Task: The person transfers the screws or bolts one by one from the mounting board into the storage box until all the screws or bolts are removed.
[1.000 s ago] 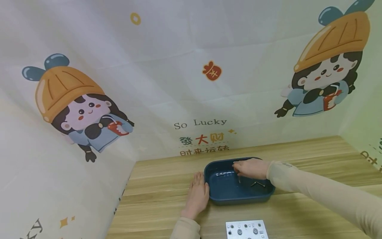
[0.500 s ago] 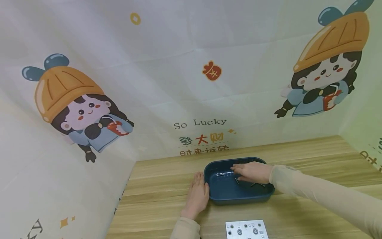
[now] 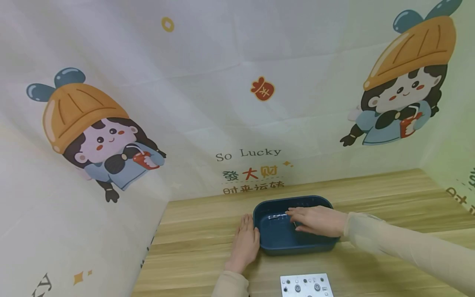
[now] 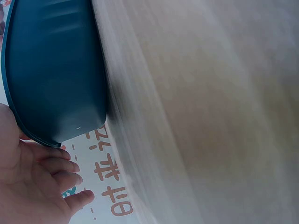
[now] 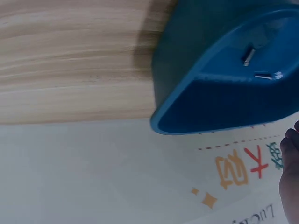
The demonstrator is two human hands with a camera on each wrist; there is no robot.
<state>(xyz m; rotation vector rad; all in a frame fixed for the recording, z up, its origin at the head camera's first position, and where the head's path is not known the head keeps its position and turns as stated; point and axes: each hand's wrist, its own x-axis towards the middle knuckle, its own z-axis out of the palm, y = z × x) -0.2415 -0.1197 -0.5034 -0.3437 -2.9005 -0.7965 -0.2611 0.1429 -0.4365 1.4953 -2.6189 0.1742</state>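
Observation:
A dark blue plastic basin [image 3: 297,250] stands on the table, holding several small metal screws or bolts [image 3: 273,217]. Against its left wall lies my left hand [image 3: 245,242], fingers straight; the left wrist view has this hand [image 4: 35,184] at the rim. My right hand [image 3: 320,220] hovers over the basin's right half, fingers stretched out to the left, gripping nothing that shows. One thin screw [image 3: 295,225] shows close by its fingers. In the right wrist view two short screws [image 5: 249,56] lie on the basin floor, and only part of the hand [image 5: 290,172] appears at the edge.
A silver metal plate [image 3: 306,285] with holes and round fittings lies in front of the basin, cut off by the frame. A printed curtain [image 3: 208,103] rises behind and beside the wooden table [image 3: 193,239].
Over the basin, the right hand has drawn slightly right and nearer, its fingers spreading out from a more gathered shape. It now covers the screws on the right. The left hand has not moved.

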